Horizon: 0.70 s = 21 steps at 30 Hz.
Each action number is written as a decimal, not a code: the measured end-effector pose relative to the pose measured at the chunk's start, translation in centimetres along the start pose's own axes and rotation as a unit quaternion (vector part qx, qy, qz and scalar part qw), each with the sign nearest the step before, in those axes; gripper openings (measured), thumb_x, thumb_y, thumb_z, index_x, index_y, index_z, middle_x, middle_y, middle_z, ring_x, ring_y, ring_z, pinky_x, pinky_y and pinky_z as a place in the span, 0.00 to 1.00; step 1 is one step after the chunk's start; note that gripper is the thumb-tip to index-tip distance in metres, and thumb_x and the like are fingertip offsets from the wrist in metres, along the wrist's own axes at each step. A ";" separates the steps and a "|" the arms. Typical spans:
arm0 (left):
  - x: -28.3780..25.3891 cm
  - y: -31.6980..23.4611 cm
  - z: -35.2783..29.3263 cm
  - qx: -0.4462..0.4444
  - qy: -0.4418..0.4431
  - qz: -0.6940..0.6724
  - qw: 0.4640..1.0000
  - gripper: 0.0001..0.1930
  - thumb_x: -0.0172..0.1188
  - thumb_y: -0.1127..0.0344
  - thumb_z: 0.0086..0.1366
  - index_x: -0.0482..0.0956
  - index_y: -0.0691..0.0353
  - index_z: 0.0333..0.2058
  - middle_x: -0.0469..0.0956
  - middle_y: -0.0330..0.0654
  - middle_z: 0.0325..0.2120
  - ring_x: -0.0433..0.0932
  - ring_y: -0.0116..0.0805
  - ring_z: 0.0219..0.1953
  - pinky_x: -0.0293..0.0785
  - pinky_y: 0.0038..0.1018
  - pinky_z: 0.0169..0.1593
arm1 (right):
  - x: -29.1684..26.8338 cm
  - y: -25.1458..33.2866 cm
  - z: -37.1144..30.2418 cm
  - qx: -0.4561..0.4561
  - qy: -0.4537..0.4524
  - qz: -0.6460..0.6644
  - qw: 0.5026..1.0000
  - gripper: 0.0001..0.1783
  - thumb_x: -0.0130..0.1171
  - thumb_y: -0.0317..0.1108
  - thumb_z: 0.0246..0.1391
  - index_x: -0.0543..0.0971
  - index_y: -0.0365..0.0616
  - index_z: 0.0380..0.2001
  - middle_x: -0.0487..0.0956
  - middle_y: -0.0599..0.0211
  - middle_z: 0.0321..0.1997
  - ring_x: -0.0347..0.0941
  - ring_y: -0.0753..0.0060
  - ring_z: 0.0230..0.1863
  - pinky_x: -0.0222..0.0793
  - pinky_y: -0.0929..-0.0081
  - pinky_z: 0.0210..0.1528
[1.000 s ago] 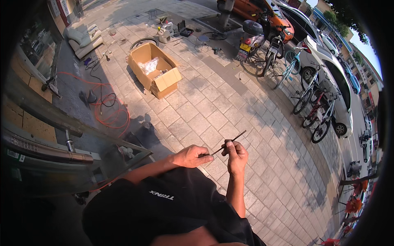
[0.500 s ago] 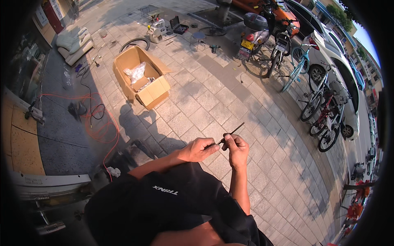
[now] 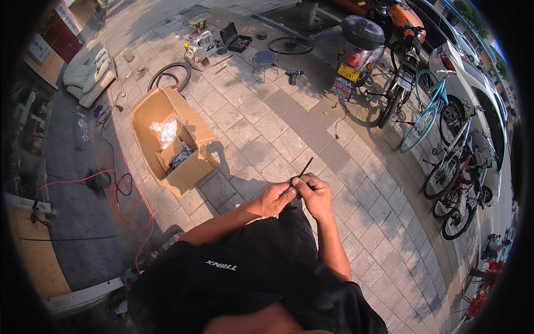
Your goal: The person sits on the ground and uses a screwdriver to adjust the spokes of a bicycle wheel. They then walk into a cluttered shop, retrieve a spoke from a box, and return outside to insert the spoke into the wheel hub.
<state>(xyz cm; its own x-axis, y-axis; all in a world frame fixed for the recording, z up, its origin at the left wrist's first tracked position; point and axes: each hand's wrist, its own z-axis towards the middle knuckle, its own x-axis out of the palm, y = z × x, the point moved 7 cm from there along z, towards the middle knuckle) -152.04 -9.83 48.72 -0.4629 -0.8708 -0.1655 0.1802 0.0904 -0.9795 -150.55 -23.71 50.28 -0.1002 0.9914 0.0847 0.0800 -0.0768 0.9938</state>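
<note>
Head view, single wide fisheye, worn on the person's head and looking steeply down and forward over the black-shirted chest, with both forearms entering from the lower edge; the left hand (image 3: 272, 199) and right hand (image 3: 315, 192) sit near the lens at frame centre. Beyond them lies the paved ground (image 3: 289, 136), with the open cardboard box (image 3: 169, 142) at mid distance to the left and parked bicycles (image 3: 445, 150) far off along the right rim, where straight lines curve. No second view shares the scene.
</note>
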 end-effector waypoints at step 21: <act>-38.5 21.7 40.5 -0.186 -0.396 -0.504 0.745 0.22 0.54 0.53 0.72 0.61 0.52 0.19 0.58 0.33 0.16 0.57 0.26 0.18 0.53 0.26 0.21 | -1.4 -12.2 64.2 0.288 0.058 -0.147 0.945 0.22 0.62 0.44 0.64 0.84 0.34 0.49 0.85 0.65 0.36 0.75 0.77 0.27 0.73 0.76 0.31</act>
<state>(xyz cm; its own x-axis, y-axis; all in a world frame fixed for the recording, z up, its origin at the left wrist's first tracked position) -95.19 6.14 38.46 0.4827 -0.5852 0.6516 -0.2338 -0.8031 -0.5481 -87.73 -17.37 33.40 -0.3069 0.9401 -0.1483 0.5544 0.3032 0.7751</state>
